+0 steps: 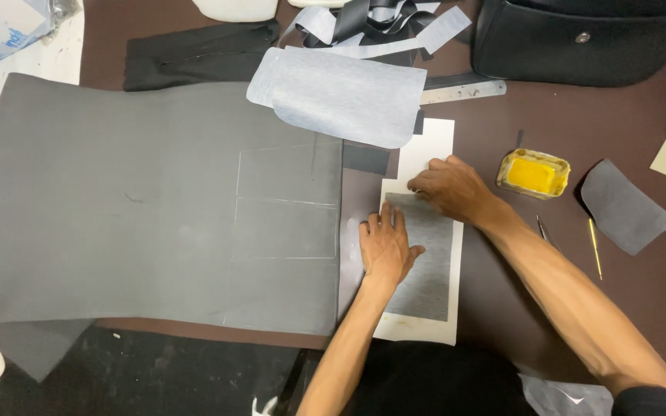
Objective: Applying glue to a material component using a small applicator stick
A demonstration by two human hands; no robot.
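Grey rectangle point(424, 262) is lying on white paper point(425, 146); left hand point(383, 246) is pressing flat, open, while right hand point(450, 187) is pinching its far edge.

Your single head camera looks steeply down on the bench point(580, 131) from close above, facing twelve o'clock, with your forearms entering from six o'clock.

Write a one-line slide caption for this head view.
Left hand and right hand press a grey strip flat on white paper, beside a large grey sheet.
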